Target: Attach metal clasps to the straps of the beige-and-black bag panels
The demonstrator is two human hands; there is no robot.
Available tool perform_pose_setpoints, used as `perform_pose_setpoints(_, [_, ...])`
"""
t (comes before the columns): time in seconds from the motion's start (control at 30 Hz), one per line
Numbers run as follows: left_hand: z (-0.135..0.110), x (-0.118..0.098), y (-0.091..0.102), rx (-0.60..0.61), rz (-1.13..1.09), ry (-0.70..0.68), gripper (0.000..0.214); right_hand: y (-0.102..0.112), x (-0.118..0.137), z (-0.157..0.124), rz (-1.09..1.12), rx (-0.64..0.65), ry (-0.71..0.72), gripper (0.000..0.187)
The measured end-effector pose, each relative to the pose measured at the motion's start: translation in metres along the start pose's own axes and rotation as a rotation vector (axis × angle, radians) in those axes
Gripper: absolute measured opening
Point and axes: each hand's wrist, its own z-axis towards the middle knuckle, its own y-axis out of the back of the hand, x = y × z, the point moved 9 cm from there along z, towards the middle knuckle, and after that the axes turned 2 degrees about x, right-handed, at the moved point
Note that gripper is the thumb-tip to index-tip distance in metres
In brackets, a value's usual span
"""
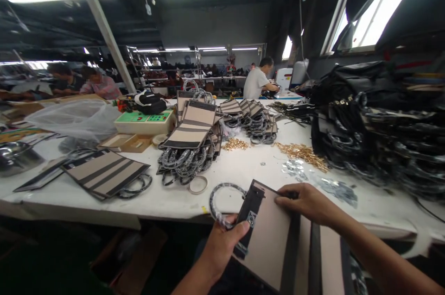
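Observation:
A beige bag panel (273,235) with black stripes is held tilted in front of me, over the table's front edge. My left hand (224,241) grips its black-banded end, the thumb pressing beside a small square metal plate (251,218). From that end a round bag handle (217,200) wrapped in clear plastic sticks out to the left, partly behind my fingers. My right hand (309,202) is closed on the panel's far edge near a black stripe, the fingers partly hidden. The lower end of the panel runs out of view.
Stacked bag panels (194,123) with wrapped handles stand mid-table, and another panel (106,170) lies left. Golden metal pieces (302,155) and flat silver plates (335,189) are strewn right. A tape roll (198,185), a green-topped machine (144,121) and a tall black pile (368,137) surround them. A person (256,82) works behind.

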Motion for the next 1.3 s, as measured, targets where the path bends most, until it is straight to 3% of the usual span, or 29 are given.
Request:
perform_pose_setpoints(0.1, [-0.007,0.021,-0.004,0.037,-0.103,0.076,0.051,0.002,0.005,-0.005,-0.049,0.058,-0.021,0.029])
perform_pose_setpoints(0.2, [-0.018,0.039,-0.013,0.358,-0.114,0.149,0.073,-0.002,-0.006,-0.017,-0.001,0.157,-0.060,0.027])
perform_pose_setpoints(0.27, [-0.026,0.047,-0.007,0.551,-0.165,0.205,0.095,-0.005,-0.017,-0.025,0.063,0.185,-0.073,0.029])
perform_pose_setpoints(0.33, [-0.022,0.050,0.015,0.544,-0.279,0.238,0.103,-0.008,-0.028,-0.027,0.118,0.185,-0.083,0.033])
perform_pose_setpoints(0.4, [-0.009,0.053,0.037,0.434,-0.356,0.293,0.099,-0.014,-0.035,-0.025,0.165,0.195,-0.085,0.034])
perform_pose_setpoints(0.47, [0.004,0.055,0.045,0.353,-0.319,0.392,0.094,-0.024,-0.035,-0.021,0.186,0.259,-0.070,0.033])
perform_pose_setpoints(0.53, [0.017,0.050,0.038,0.376,-0.222,0.484,0.084,-0.035,-0.030,-0.016,0.182,0.352,-0.054,0.031])
perform_pose_setpoints(0.6, [0.030,0.039,0.020,0.498,-0.147,0.521,0.073,-0.041,-0.024,-0.011,0.173,0.411,-0.044,0.028])
perform_pose_setpoints(0.67, [0.040,0.031,0.002,0.645,-0.102,0.552,0.065,-0.041,-0.022,-0.008,0.162,0.414,-0.050,0.026])
perform_pose_setpoints(0.73, [0.052,0.030,-0.006,0.716,-0.071,0.587,0.059,-0.041,-0.025,-0.005,0.140,0.398,-0.070,0.024])
perform_pose_setpoints(0.93, [0.080,0.038,-0.014,0.723,0.091,0.470,0.059,-0.032,-0.049,0.000,0.091,0.283,-0.104,0.024])
perform_pose_setpoints(1.07, [0.079,0.020,-0.026,0.790,0.217,0.285,0.061,-0.033,-0.062,0.002,0.109,0.355,-0.145,0.028])
perform_pose_setpoints(1.13, [0.082,0.009,-0.025,0.765,0.335,0.166,0.055,-0.034,-0.063,0.003,0.122,0.381,-0.137,0.031])
perform_pose_setpoints(1.2, [0.089,0.008,-0.018,0.705,0.415,0.171,0.057,-0.033,-0.063,0.007,0.140,0.377,-0.130,0.033])
perform_pose_setpoints(1.3, [0.108,0.020,-0.004,0.667,0.537,0.282,0.060,-0.036,-0.065,0.019,0.124,0.340,-0.162,0.032])
